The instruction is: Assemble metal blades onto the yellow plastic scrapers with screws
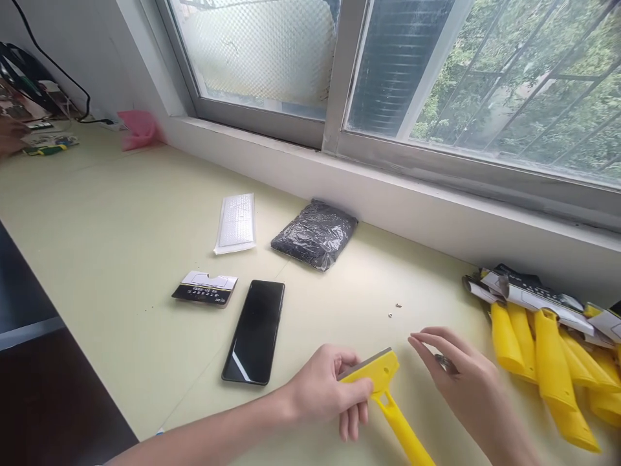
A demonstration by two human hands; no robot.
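My left hand grips a yellow scraper by its wide head, thumb across the front. A grey strip runs along the head's top edge, and the handle slants down to the right. Just right of the scraper, apart from it, is my right hand. Its thumb and forefinger tips are brought together, and a small shiny metal piece shows within the curled fingers. I cannot make out its kind. Two tiny metal parts, a screw-like piece and a nut-like piece, lie beyond the hands.
A black phone, a folded card, a white bubble-wrap packet and a black plastic-wrapped packet lie on the table. Several yellow scraper handles pile up at right. A pink bag and another person's hand are far left.
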